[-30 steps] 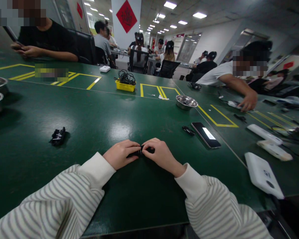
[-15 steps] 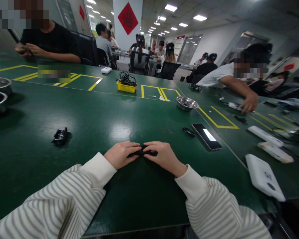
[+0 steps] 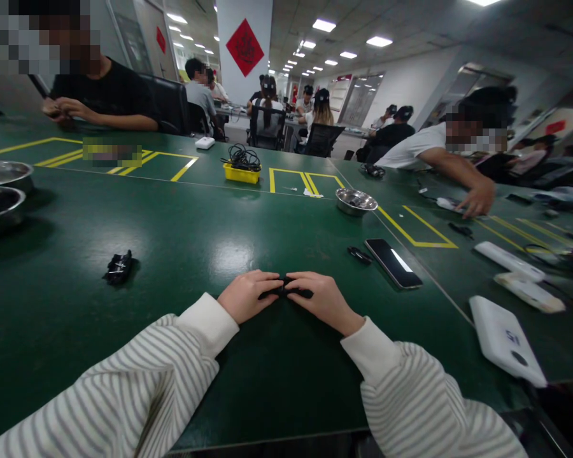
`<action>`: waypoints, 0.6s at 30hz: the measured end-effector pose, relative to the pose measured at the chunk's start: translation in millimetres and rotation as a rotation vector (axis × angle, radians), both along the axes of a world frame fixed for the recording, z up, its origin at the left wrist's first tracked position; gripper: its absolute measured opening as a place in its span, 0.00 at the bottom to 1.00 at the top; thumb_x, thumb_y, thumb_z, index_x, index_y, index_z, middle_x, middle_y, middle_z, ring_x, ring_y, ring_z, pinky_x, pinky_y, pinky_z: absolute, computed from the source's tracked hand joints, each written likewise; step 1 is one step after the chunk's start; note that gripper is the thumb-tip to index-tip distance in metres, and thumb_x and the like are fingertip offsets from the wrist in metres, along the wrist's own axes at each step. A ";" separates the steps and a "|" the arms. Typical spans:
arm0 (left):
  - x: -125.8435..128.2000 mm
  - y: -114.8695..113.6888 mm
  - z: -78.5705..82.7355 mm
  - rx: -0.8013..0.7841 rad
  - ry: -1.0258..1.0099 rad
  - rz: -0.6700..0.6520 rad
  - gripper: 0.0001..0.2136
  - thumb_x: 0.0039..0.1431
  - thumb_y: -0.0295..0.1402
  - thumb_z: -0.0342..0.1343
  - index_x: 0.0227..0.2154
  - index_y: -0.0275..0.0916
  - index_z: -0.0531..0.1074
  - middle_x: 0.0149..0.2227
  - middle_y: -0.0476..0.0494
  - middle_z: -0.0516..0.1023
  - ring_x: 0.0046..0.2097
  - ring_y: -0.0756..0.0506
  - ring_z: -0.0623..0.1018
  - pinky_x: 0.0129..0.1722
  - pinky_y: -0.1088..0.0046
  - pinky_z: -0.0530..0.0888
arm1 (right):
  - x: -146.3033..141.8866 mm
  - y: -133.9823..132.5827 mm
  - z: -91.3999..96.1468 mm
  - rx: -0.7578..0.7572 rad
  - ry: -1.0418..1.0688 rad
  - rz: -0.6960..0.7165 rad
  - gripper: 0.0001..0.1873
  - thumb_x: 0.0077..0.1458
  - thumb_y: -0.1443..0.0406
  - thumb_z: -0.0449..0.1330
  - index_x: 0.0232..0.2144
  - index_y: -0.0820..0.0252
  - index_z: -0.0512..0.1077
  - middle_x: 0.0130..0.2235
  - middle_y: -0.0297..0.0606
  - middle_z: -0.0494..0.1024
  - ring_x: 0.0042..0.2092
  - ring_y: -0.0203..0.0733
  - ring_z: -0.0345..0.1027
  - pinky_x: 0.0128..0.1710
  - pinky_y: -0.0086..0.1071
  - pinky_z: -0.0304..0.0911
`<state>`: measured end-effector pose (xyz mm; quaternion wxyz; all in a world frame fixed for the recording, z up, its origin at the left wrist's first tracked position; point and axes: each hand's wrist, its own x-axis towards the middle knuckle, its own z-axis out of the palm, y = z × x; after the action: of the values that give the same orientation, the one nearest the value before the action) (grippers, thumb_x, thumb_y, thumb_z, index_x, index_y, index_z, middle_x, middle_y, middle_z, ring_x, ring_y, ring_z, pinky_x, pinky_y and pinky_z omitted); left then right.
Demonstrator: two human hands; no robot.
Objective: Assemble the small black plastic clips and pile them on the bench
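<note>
My left hand (image 3: 246,295) and my right hand (image 3: 321,299) rest together on the green table (image 3: 181,222), near its front edge. Both pinch a small black object (image 3: 286,291) between their fingertips; most of it is hidden by the fingers. Striped white sleeves cover both my arms. Another small black piece (image 3: 118,267) lies on the table to the left, well apart from my hands.
A black phone (image 3: 393,262) and a small black clip (image 3: 360,255) lie right of my hands. White devices (image 3: 505,338) sit at the right edge. Steel bowls (image 3: 356,201) (image 3: 0,207), a yellow tray of cables (image 3: 241,172). Other people sit around the tables.
My hands have stayed together on the black object, with the fingers shifting slightly over it. The view has tilted a little; things on the table have not moved.
</note>
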<state>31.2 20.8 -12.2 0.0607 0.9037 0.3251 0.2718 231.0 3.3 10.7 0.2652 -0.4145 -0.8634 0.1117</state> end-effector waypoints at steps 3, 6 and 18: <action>24.3 1.1 1.0 -0.018 0.011 0.019 0.12 0.53 0.30 0.51 0.41 0.38 0.70 0.43 0.43 0.73 0.42 0.46 0.73 0.41 0.69 0.71 | 20.9 0.3 -0.9 0.018 -0.010 -0.022 0.08 0.48 0.67 0.57 0.33 0.57 0.73 0.42 0.37 0.73 0.43 0.38 0.67 0.45 0.34 0.62; 53.9 3.1 4.3 -0.032 0.037 0.020 0.12 0.53 0.29 0.51 0.41 0.39 0.70 0.43 0.44 0.72 0.42 0.46 0.72 0.41 0.70 0.71 | 45.3 -0.7 -1.8 0.021 -0.009 -0.072 0.08 0.48 0.66 0.56 0.33 0.57 0.73 0.42 0.37 0.73 0.43 0.40 0.67 0.46 0.36 0.62; 118.3 4.4 7.9 0.014 0.064 0.050 0.17 0.52 0.28 0.49 0.47 0.41 0.64 0.49 0.40 0.65 0.45 0.42 0.66 0.43 0.64 0.67 | 92.8 -3.4 -4.1 -0.105 0.085 -0.338 0.12 0.44 0.62 0.59 0.33 0.59 0.68 0.39 0.37 0.74 0.29 0.36 0.67 0.33 0.33 0.65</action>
<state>149.5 25.2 -4.4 0.0370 0.9040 0.3472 0.2466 323.8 -0.1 6.7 0.2942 -0.5617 -0.7626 0.1279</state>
